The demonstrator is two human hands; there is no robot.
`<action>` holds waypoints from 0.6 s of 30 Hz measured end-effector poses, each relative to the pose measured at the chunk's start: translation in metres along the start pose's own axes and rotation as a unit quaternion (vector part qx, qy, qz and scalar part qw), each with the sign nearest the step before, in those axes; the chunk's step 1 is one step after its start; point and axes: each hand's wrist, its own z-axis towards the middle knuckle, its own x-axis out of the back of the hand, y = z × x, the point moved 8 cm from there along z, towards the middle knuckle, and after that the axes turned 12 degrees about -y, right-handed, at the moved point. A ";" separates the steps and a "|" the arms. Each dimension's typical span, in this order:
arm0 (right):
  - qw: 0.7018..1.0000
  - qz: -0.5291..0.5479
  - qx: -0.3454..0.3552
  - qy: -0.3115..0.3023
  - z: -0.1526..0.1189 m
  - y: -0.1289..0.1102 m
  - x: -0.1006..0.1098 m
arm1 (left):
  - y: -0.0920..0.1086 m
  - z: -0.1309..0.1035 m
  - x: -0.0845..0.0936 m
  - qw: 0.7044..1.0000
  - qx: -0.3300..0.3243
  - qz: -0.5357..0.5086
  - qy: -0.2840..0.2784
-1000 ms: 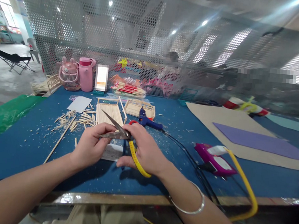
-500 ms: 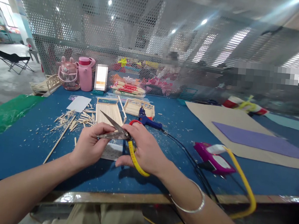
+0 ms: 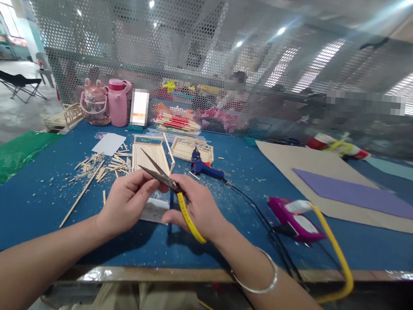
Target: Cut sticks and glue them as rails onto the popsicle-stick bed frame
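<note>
The left fingertips are pinched together right beside the lower blade of the scissors (image 3: 167, 180), so the likeliest trouble is a nicked thumb or forefinger, should the blades close while those fingers slip inward. Whether a small piece sits in that pinch cannot be told; if one does, a loose grip could let it twist or fly off when cut. The right fingers are curled around the yellow handle, well closed on it, with the thumb apart and the blades parted a little, pointing up and to the left. The scissors are above the near part of the table (image 3: 234, 254), between the hands. The left hand (image 3: 120, 205) comes in with its knuckles up, the right hand (image 3: 204, 208) across from it, both forearms slanting inward from the near edge. Just beyond lie a slatted wooden frame (image 3: 151, 156) and a blue glue gun (image 3: 208, 170); a forward jerk could knock the frame or, if the gun is hot, burn the knuckles. Its cord (image 3: 249, 202) trails near the right forearm and could snag on it.
</note>
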 end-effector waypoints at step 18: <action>0.998 -0.065 0.014 -0.020 0.003 -0.006 0.004 | 0.004 0.001 0.000 0.996 -0.037 0.083 -0.023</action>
